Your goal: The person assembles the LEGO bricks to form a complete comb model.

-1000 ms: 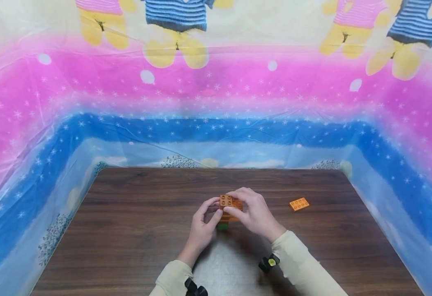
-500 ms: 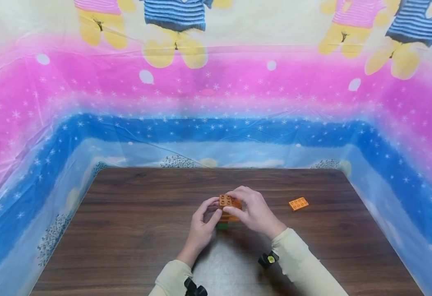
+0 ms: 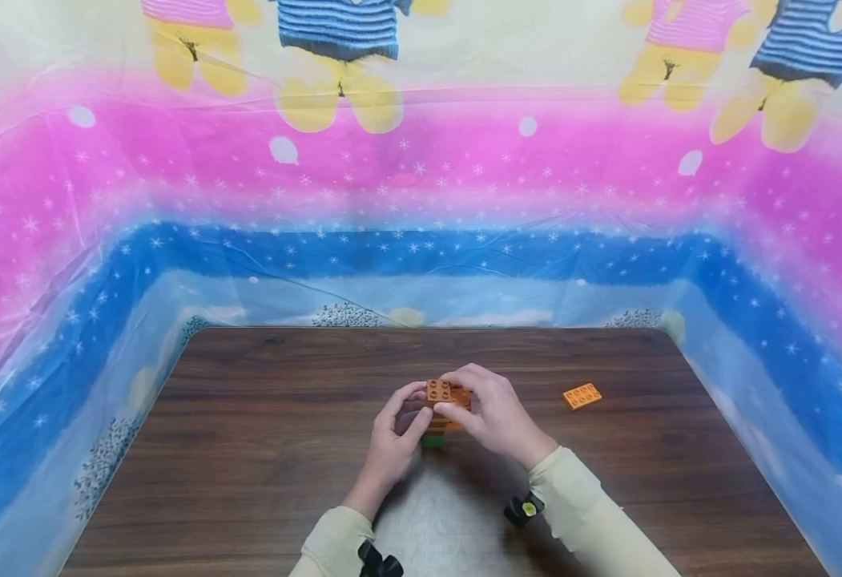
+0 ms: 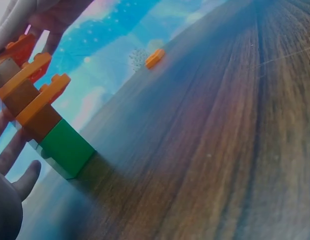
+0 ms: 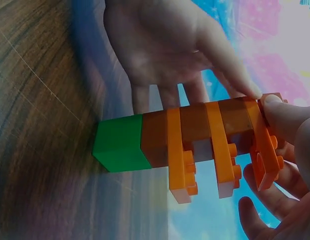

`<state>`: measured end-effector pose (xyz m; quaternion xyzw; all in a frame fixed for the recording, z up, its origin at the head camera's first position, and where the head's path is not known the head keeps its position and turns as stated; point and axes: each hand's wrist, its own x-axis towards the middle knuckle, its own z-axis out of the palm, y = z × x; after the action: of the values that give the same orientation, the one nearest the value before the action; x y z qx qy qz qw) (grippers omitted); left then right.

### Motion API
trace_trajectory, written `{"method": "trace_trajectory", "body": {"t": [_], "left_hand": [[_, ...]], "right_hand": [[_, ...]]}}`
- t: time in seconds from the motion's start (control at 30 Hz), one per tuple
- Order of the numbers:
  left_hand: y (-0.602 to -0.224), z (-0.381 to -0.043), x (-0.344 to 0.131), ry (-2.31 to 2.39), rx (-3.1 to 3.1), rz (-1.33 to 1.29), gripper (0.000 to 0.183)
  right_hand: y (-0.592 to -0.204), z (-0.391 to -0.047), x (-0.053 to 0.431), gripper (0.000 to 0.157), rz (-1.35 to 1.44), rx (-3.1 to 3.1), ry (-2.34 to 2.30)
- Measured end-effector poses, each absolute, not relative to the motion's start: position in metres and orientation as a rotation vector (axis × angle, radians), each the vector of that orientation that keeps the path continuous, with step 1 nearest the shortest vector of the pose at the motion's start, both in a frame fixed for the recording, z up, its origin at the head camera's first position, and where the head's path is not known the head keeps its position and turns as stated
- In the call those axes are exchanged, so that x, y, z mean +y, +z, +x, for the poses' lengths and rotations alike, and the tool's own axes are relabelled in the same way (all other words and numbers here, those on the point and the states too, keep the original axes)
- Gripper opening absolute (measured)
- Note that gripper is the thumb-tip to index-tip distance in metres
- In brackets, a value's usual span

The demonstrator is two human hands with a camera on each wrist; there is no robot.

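Note:
A toy brick tower stands upright on the table, between both hands. Its base is a green block point(image 5: 120, 142); above it brown bricks point(image 5: 195, 122) alternate with orange plates point(image 5: 222, 155) that jut out to the right. A studded brown brick point(image 3: 438, 389) tops the stack. The uppermost plate sits slightly askew in the right wrist view. My left hand point(image 3: 394, 441) holds the tower's left side, its thumb up near the top. With thumb and fingers, my right hand point(image 3: 496, 417) grips the top from the right, partly hiding the upper plate.
One loose orange plate point(image 3: 582, 396) lies studs up on the dark wooden table point(image 3: 284, 449), to the right of the tower. A printed pink and blue cloth point(image 3: 464, 160) surrounds the table's back and sides.

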<state>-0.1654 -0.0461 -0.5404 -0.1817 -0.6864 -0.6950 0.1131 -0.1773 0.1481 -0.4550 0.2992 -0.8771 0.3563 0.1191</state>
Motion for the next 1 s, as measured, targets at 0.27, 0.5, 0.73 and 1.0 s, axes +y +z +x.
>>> {"method": "trace_trajectory", "body": {"t": [0.27, 0.5, 0.73, 1.0], "left_hand": [[-0.529, -0.169, -0.047, -2.015, -1.968, -0.602, 0.039], [-0.524, -0.172, -0.044, -2.004, -1.951, -0.622, 0.033], [-0.523, -0.172, -0.043, -2.007, -1.948, -0.611, 0.032], [-0.524, -0.170, -0.045, -1.996, -1.980, -0.597, 0.032]], "right_hand": [[-0.457, -0.179, 0.148, 0.032, 0.861, -2.544, 1.051], [-0.459, -0.179, 0.150, 0.034, 0.848, -2.533, 1.092], [-0.458, -0.177, 0.153, 0.029, 0.820, -2.523, 1.229], [-0.464, -0.178, 0.151, 0.027, 0.824, -2.494, 1.321]]}}
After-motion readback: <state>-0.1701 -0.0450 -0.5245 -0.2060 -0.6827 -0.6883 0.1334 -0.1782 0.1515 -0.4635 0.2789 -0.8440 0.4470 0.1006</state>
